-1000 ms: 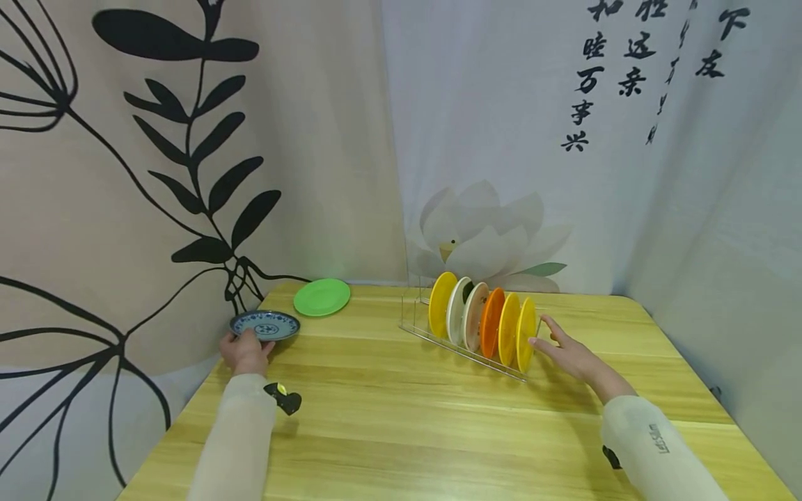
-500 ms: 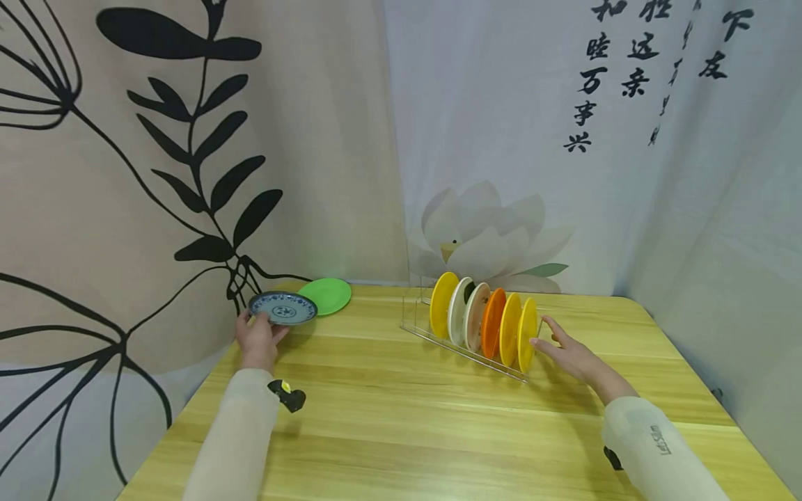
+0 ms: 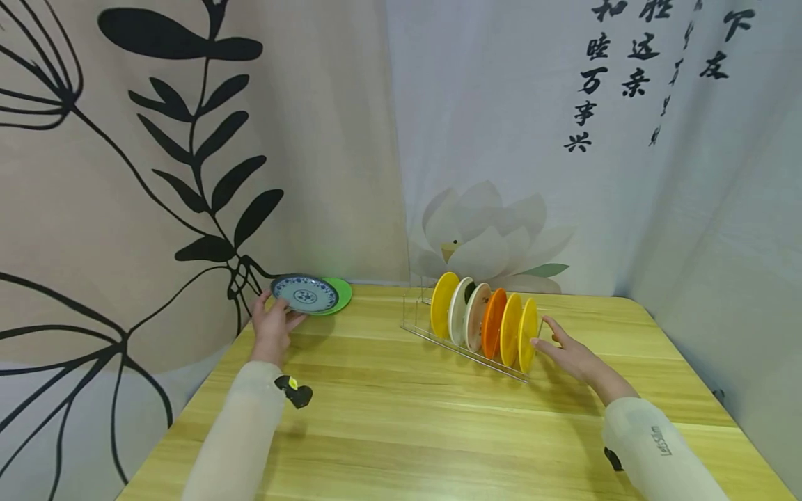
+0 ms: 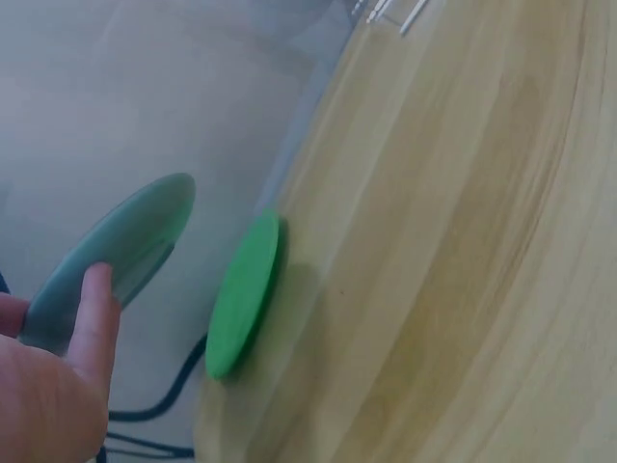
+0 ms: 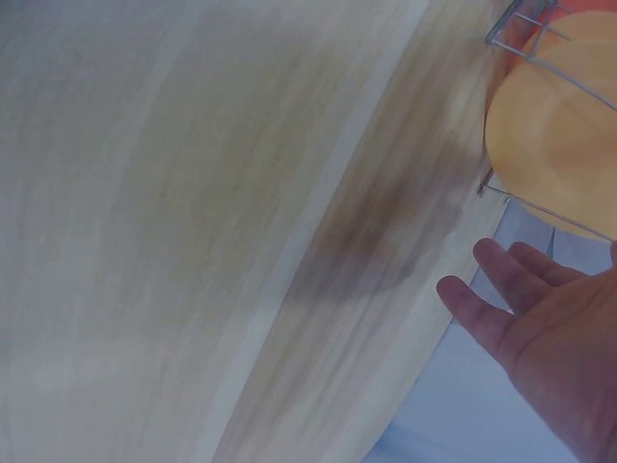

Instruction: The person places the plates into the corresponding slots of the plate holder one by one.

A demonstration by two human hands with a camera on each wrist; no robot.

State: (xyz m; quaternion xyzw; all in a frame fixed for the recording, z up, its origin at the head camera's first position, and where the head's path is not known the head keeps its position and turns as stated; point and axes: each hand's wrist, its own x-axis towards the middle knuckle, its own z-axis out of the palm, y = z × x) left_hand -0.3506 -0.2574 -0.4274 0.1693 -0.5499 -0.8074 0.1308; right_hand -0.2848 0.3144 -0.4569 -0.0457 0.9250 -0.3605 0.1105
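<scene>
My left hand (image 3: 272, 330) grips a blue-and-white patterned plate (image 3: 305, 292) by its near left rim, holding it tilted. In the left wrist view the plate's pale green underside (image 4: 130, 236) shows, with a finger laid against it. Behind and below it a green plate (image 3: 341, 296) lies flat on the table, partly covered in the head view. My right hand (image 3: 570, 356) is at the right end of a wire dish rack (image 3: 464, 355), thumb and forefinger apart beside the last yellow plate (image 3: 526, 335). The right wrist view shows its other fingers (image 5: 477, 311) extended and holding nothing.
Several plates stand upright in the rack: yellow, white, a beige one (image 3: 477, 316), an orange one (image 3: 492, 322) and more yellow. The wooden table (image 3: 401, 431) meets patterned curtains (image 3: 326, 139) at the back and sides.
My left hand has carried the blue-and-white plate right and away from me, up to the green plate, which it now overlaps in view. The right hand and rack have stayed put.
</scene>
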